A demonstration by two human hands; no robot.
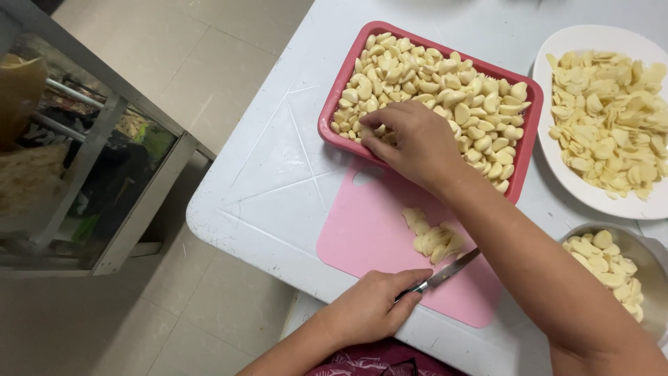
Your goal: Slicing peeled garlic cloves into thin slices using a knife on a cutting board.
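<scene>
Our right hand (410, 143) pinches peeled garlic cloves (445, 83) in the far red tray (332, 104); our left hand (369, 306) grips the knife (449, 271); cloves seem light, firm, slippery, best pinched sidewise.

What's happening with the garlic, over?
Left hand shut on knife, over pink board. Right hand in red tray, touching garlic cloves. Nothing in the way.

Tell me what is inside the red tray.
The red tray is filled with peeled garlic cloves. The right hand reaches into its near side, covering some cloves. The tray's bottom is hidden under the garlic.
</scene>
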